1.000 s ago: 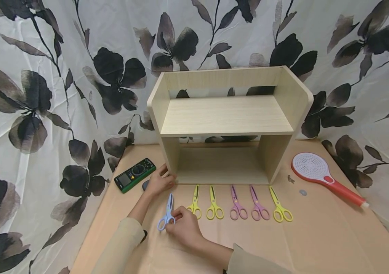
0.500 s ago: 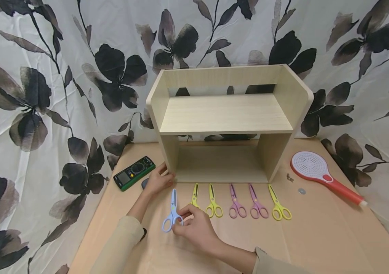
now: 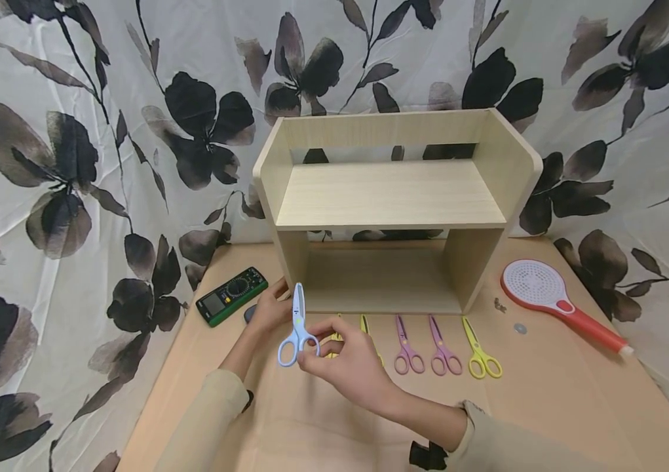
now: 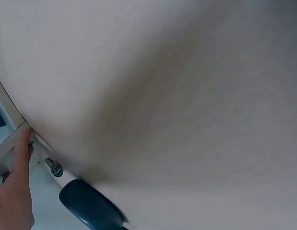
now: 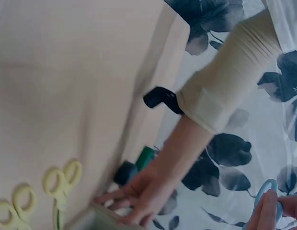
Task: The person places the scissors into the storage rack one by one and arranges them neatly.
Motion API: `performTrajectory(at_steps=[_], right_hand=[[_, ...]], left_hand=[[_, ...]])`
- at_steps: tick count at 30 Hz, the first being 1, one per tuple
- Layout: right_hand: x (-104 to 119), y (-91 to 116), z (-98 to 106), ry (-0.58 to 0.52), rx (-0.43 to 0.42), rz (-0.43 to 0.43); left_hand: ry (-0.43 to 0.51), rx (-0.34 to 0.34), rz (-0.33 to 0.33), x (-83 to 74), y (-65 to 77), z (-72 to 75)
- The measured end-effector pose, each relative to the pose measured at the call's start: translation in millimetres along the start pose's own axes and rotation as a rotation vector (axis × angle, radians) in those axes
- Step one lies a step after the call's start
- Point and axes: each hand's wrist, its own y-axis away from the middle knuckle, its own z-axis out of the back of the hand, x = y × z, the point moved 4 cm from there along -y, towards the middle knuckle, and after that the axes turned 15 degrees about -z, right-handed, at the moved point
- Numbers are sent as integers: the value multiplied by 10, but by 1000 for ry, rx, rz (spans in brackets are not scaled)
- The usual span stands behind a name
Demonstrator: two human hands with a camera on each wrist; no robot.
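Note:
My right hand (image 3: 348, 360) pinches light blue scissors (image 3: 298, 331) by one handle ring, blades pointing up, in front of the shelf's lower left corner. In the right wrist view only a blue ring (image 5: 268, 188) shows between the fingertips. My left hand (image 3: 271, 309) rests against the lower left side of a pale wooden two-tier shelf (image 3: 390, 196); in the left wrist view, one straight finger (image 4: 21, 153) touches its corner. Yellow scissors (image 3: 363, 324), partly behind the right hand, lie in a row with purple scissors (image 3: 407, 354) and more yellow scissors (image 3: 480, 357).
Left of the shelf lies a green multimeter (image 3: 230, 296), with a small dark object (image 3: 249, 313) beside the left hand. On the right are a red-and-white paddle with a perforated head (image 3: 535, 286), a grey disc (image 3: 520, 328) and a small metal piece (image 3: 499, 305). A floral cloth (image 3: 133, 131) hangs behind.
My right hand has lifted the blue scissors up off the table and turned them from a slant to nearly upright, and now covers part of the yellow scissors. The left hand stays at the shelf.

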Motion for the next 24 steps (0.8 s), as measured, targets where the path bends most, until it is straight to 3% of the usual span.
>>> performTrajectory(at_steps=[6, 13, 24], right_hand=[[335, -28, 151, -31, 7, 84], [601, -112, 264, 24, -59, 145], [881, -382, 393, 82, -164, 197]], left_hand=[[-41, 13, -26, -3, -17, -8], [-46, 29, -77, -35, -21, 9], [72, -52, 90, -21, 19, -59]])
